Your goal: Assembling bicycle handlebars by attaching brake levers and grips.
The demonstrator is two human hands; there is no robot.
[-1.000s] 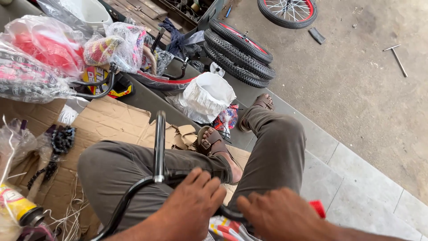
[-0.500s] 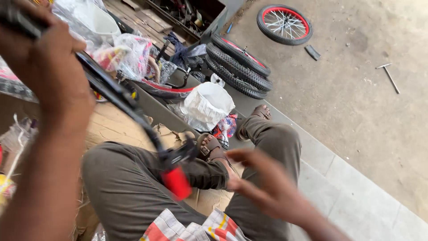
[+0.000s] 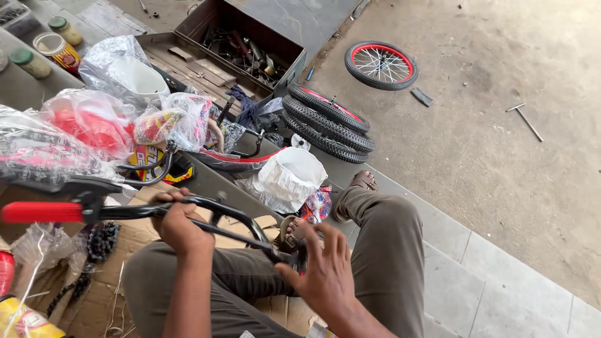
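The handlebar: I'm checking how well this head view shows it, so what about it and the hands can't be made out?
- Handlebar, head view: its middle is covered by the left hand.
- Its near end is hidden behind the right hand.
- Red grip: cut off by the left edge.
- Open toolbox: tools inside too small to tell apart.

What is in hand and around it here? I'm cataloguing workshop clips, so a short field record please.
Left hands: left hand wrapped around the black handlebar
Right hands: right hand open at the handlebar's lower end
Grip: red grip on the bar's left end
Posture: seated on flattened cardboard, legs out
Nearby: stacked tyres, spoked wheel, open toolbox, white plastic bag
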